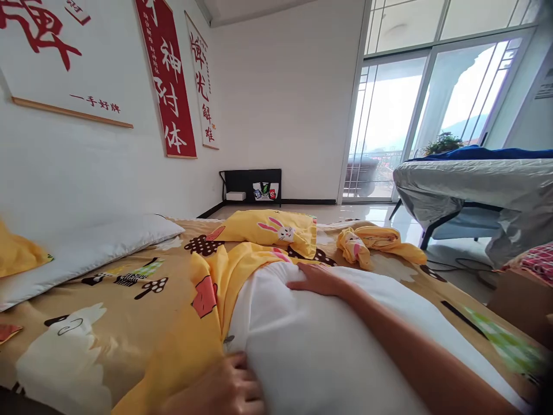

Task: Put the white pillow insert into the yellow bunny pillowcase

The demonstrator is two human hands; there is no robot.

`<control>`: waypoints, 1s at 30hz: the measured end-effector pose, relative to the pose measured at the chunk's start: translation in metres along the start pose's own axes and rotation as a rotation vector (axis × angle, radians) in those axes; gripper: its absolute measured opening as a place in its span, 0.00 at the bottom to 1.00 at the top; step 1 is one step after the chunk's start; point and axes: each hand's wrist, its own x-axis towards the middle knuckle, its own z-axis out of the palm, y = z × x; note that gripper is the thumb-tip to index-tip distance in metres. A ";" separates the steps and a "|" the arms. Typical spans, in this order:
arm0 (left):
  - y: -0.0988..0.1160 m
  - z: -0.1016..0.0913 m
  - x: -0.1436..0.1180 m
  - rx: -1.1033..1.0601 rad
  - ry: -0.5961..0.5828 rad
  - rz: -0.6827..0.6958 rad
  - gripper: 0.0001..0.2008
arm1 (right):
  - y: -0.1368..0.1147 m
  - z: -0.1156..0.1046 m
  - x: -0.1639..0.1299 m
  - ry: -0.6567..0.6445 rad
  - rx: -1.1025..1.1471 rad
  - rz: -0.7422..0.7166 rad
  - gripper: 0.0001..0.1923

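Note:
A white duvet insert (pixel 311 340) lies across the bed in front of me, partly wrapped in a yellow cartoon-print cover (pixel 216 276). My right hand (pixel 315 278) rests flat on the far end of the white insert, fingers together, next to the cover's edge. My left hand (pixel 224 389) sits low at the near edge, its fingers curled on the cover where it meets the insert. The bed sheet (pixel 108 323) is tan with animal and mushroom prints.
A white pillow (pixel 86 248) lies at the left by the wall. A yellow pillowcase (pixel 276 230) and a crumpled yellow cloth (pixel 375 242) lie further up the bed. A covered table (pixel 470 184) stands at the right before glass doors. Red banners hang on the wall.

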 end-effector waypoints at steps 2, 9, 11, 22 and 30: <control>-0.007 -0.020 0.004 -0.090 0.123 -0.135 0.03 | -0.007 0.003 -0.005 0.046 -0.012 0.036 0.41; -0.057 -0.068 0.059 0.225 0.220 -0.726 0.27 | -0.037 -0.008 -0.042 0.222 -0.162 0.099 0.29; -0.067 -0.075 0.073 0.258 0.177 -0.744 0.23 | -0.045 -0.010 -0.053 0.225 -0.225 0.105 0.25; -0.036 -0.110 0.158 0.223 0.231 -0.672 0.14 | -0.094 0.000 -0.055 0.257 -0.355 -0.143 0.15; -0.022 -0.085 0.132 0.113 0.201 -0.680 0.17 | -0.015 -0.025 -0.097 0.348 -0.140 -0.350 0.23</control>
